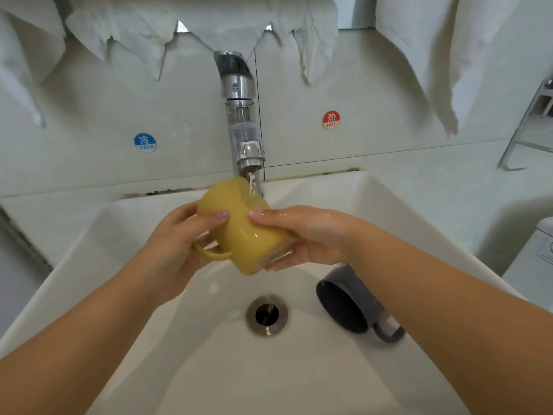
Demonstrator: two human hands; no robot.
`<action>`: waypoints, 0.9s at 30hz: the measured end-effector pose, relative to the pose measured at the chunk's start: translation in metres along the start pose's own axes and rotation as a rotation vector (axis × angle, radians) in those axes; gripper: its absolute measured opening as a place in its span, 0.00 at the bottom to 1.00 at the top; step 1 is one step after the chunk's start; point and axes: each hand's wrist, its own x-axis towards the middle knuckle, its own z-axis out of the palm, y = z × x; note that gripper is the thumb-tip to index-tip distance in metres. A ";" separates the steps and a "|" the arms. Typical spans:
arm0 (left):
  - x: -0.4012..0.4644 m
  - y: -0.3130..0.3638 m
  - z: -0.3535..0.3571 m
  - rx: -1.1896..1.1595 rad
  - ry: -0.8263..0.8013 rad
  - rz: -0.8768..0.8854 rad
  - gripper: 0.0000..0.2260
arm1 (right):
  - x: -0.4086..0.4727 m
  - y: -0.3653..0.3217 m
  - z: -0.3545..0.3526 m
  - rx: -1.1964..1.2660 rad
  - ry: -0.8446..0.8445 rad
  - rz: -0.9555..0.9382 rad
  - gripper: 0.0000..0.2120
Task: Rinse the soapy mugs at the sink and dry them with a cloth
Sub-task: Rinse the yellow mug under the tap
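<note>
The left hand (176,244) grips the yellow mug (239,226) from the left side, its thumb laid across the mug's wall and its fingers curled around the far side, close to the handle, which points down and to the left. The right hand (302,235) holds the same mug from the right, thumb on top of the wall and fingers cupped under the lower end; its skin is wet. The mug is held tilted on its side above the basin, its lower end toward the person, and a thin stream of water (252,184) falls on its upper wall from the spout of the chrome tap (241,115) right above.

Below the hands, the white sink (98,244) shows its round metal drain (266,315) in the middle. To the right of the drain, a dark grey mug (347,304) lies on its side on the basin floor, mouth facing left, handle pointing lower right, partly covered by the right forearm.

On the wall behind the tap, a blue sticker marked COLD (145,142) sits to the left and a red sticker marked HOT (331,120) to the right. White cloths (140,34) hang along the top of the wall. A metal rack (526,127) stands at the right edge on the counter.
</note>
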 end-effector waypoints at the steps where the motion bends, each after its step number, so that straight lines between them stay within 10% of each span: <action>1: -0.001 0.000 0.002 -0.064 0.022 -0.028 0.23 | 0.001 0.000 0.001 0.000 -0.011 -0.027 0.32; 10: -0.005 -0.011 0.016 0.028 0.020 -0.116 0.30 | 0.006 -0.002 0.024 -0.306 0.226 -0.126 0.33; 20: -0.005 -0.008 0.009 0.064 -0.032 -0.032 0.21 | 0.002 0.006 0.031 -0.204 0.191 -0.321 0.17; 27: -0.002 -0.010 0.007 0.124 0.001 0.012 0.25 | 0.001 0.009 0.043 -0.113 0.295 -0.196 0.24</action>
